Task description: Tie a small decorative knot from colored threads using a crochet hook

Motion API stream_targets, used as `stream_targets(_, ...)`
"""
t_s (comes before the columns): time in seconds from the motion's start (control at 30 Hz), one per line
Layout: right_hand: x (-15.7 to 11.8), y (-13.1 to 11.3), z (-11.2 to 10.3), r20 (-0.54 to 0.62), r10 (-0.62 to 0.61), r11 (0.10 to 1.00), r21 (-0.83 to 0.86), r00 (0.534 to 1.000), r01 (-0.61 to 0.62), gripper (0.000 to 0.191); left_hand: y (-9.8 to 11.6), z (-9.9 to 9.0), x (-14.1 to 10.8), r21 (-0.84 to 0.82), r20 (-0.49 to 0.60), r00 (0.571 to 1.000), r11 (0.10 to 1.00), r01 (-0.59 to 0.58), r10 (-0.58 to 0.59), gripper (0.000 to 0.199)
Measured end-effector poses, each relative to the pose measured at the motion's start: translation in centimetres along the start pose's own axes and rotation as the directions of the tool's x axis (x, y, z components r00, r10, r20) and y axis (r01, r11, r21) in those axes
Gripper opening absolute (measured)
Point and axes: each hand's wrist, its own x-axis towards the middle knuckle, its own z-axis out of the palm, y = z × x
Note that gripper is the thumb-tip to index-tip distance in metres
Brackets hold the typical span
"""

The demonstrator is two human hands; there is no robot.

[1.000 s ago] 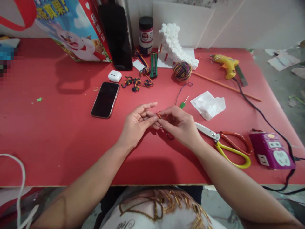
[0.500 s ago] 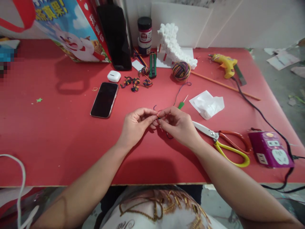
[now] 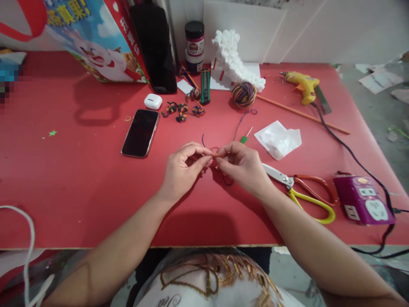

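Multicoloured yarn (image 3: 214, 155) runs between my two hands, pinched at the fingertips over the table. My left hand (image 3: 187, 167) is closed on it between thumb and index finger, and a dark tail of yarn stands up behind those fingers. My right hand (image 3: 242, 166) pinches the same yarn a little to the right, with a loop hanging below. From there a strand leads back to the yarn ball (image 3: 243, 94). Just beyond my right hand lies a green-handled crochet hook (image 3: 244, 139), partly hidden. The fingers cover most of the worked piece.
Scissors (image 3: 289, 181) with red and yellow handles and a purple power socket (image 3: 363, 200) lie right. Crumpled white paper (image 3: 278, 140), a glue gun (image 3: 305, 85) and an orange stick (image 3: 303, 114) are beyond. Left are a phone (image 3: 140, 133), earbud case (image 3: 153, 101) and several small yarn pieces (image 3: 181, 108).
My fingertips have drawn slightly apart, showing a short orange length of yarn between them. The dark tail behind my left hand now stands higher and further left.
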Motion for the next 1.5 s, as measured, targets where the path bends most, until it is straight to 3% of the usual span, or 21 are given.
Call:
stream_targets(0.1,0.2,-0.2,-0.1,-0.039,0.007,1.000,0.016,0.999,-0.006,0.024,0.1,0.0,0.0,0.073,-0.024,0.991,0.989,-0.127,0.129,0.004)
stream_targets(0.2,0.3,-0.2,-0.1,-0.079,-0.009,1.000,0.006,0.997,0.009,0.023,0.5,0.2,-0.1,0.079,-0.040,0.987,0.985,-0.154,0.157,0.005)
stream_targets(0.27,0.3,-0.3,-0.1,-0.108,-0.017,1.000,0.005,0.994,0.017,0.022,0.8,0.2,-0.2,0.038,-0.029,0.997,0.997,-0.072,0.073,0.006)
stream_targets(0.33,0.3,-0.5,-0.1,-0.139,-0.031,0.999,0.019,0.990,0.034,0.021,1.1,0.1,-0.2,-0.016,0.024,0.995,0.996,0.092,-0.092,0.012)
stream_targets(0.43,0.3,-1.0,-0.2,-0.128,-0.030,0.994,0.102,0.991,0.043,0.022,1.2,0.0,-0.1,-0.060,0.161,0.938,0.946,0.319,-0.306,0.025)
stream_targets(0.5,0.3,-1.2,-0.2,-0.079,0.003,0.985,0.173,0.997,0.011,0.025,1.2,-0.1,0.0,-0.042,0.223,0.907,0.927,0.374,-0.356,0.027)
stream_targets(0.6,0.3,-1.2,-0.2,-0.023,0.051,0.967,0.251,0.998,-0.043,0.029,1.2,0.0,0.0,0.056,0.258,0.901,0.936,0.346,-0.348,0.024)
stream_targets(0.73,0.3,-1.0,-0.2,0.008,0.069,0.954,0.293,0.998,-0.069,0.032,0.9,0.1,0.0,0.149,0.276,0.924,0.961,0.232,-0.266,0.021)
stream_targets(0.87,0.3,-0.9,-0.4,-0.002,0.045,0.970,0.239,0.999,-0.044,0.031,0.4,-0.5,0.3,0.158,0.109,0.984,0.980,0.122,-0.140,0.007)
stream_targets(0.97,0.2,-0.7,-0.4,-0.030,-0.015,0.993,0.113,0.999,0.019,0.027,0.2,-0.9,0.7,0.074,-0.023,0.988,0.985,0.156,-0.155,0.006)
stream_targets(1.17,-0.2,0.3,0.0,0.000,-0.146,0.985,-0.089,0.989,0.145,0.016,0.6,-0.5,0.6,-0.027,-0.044,0.996,0.997,0.071,-0.072,0.020)
stream_targets(1.37,-0.3,0.7,0.0,-0.039,-0.175,0.978,-0.119,0.984,0.169,0.015,0.8,0.0,0.1,-0.132,0.072,0.963,0.954,0.269,-0.261,0.028)
stream_targets(1.5,-0.5,0.4,0.1,-0.054,-0.186,0.979,-0.094,0.981,0.180,0.014,0.8,0.3,0.2,-0.210,0.114,0.961,0.939,0.273,-0.253,0.035)
